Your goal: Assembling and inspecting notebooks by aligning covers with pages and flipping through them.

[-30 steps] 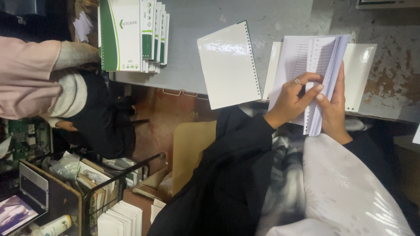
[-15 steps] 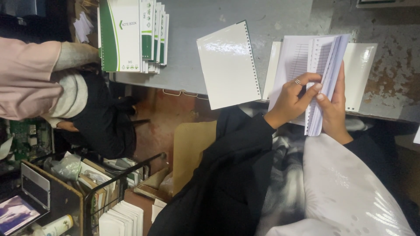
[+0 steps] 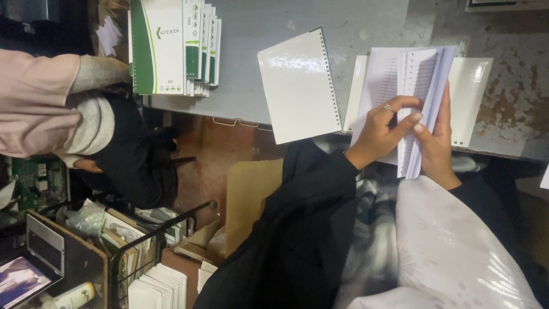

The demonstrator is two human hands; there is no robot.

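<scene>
Between both hands point(image 3: 400, 134): paper stack point(image 3: 414, 86)

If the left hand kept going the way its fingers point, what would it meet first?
The left hand already touches the stack of punched ruled pages; pushing on, it would likely press them toward the right hand behind.
</scene>
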